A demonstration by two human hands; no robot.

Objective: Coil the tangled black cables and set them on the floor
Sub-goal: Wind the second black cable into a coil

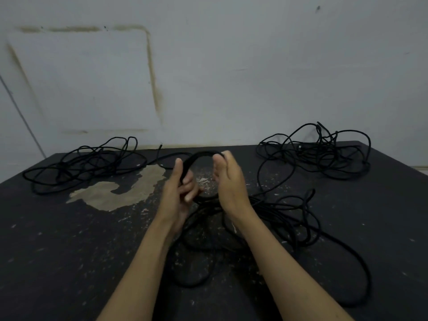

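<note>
A person's two bare hands work a loop of black cable above a dark, scuffed surface set against a pale wall. The left hand (179, 188) curls its fingers and thumb round a bundle of gathered turns, apparently serving as the anchor on which the coil (199, 158) is built, while the right hand (228, 179) stands just beside it with fingers fairly straight, its fingertips touching the top of the arch as if guiding the next turn across; whether it actually pinches the strand cannot be told. The slack of this cable (289, 218) trails down from the hands and sprawls near and to the right, left loose so it can feed into the coil. Two further tangles wait their turn at the far edge: one heap (85, 161) on the far left, another heap (324, 151) on the far right, well apart from each other. A worn patch (120, 191) of bare tan shows left of the hands. Judging by the unwound slack, coiling of the first cable is at an early stage, and nothing looks finished or set down yet.
</note>
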